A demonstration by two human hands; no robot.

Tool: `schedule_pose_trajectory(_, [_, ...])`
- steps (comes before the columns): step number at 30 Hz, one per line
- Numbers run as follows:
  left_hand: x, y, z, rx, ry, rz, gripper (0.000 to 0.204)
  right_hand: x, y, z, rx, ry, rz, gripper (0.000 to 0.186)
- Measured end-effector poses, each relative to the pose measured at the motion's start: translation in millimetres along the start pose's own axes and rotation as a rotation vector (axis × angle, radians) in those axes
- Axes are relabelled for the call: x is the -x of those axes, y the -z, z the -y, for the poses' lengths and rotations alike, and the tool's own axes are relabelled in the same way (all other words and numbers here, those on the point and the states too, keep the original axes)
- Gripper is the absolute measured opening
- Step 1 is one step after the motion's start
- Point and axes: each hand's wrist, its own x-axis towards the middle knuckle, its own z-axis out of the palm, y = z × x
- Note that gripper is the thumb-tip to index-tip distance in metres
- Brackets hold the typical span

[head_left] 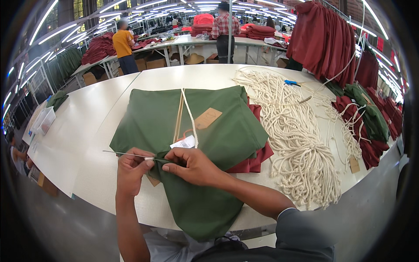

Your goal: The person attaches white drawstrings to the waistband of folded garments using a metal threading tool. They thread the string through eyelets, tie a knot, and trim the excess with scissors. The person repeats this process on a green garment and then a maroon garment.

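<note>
My left hand [135, 168] pinches a long thin rod [118, 152] at a gathered edge of green fabric [200, 207], which hangs over the table's front edge. My right hand [185, 163] grips that fabric just to the right, fingers curled close to the rod's end, which is hidden there. Beyond my hands lies more folded green cloth [146, 113] with a white cord [190, 113], a brown card tag [208, 118] and a white label [183, 143], on top of dark red fabric [256, 164].
A heap of cream cords [301, 161] and blue-handled snips [291, 82] lie right. Red and green garments [366, 118] sit at the far right, red ones [323, 35] hang above. A plastic bin [42, 120] stands left. Two people [123, 46] [224, 30] stand at the back table.
</note>
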Motion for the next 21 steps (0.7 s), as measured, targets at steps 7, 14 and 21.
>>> schedule_pose_trajectory(7, [-14.7, 19.4, 5.5, 0.390, 0.022, -0.206, 0.009, 11.5, 20.7, 24.9, 0.514, -0.082, 0.073, 0.043])
schedule_pose_trajectory(14, [-26.1, 42.7, 3.1, 0.306, 0.102, -0.390, 0.009, 82.7, 44.3, 69.0, 0.699, -0.181, 0.008, 0.044])
schedule_pose_trajectory(21, [-70.2, 69.9, 27.0, 0.300, 0.040, -0.415, 0.016, 137.4, 45.9, 78.5, 0.909, -0.057, -0.082, 0.033])
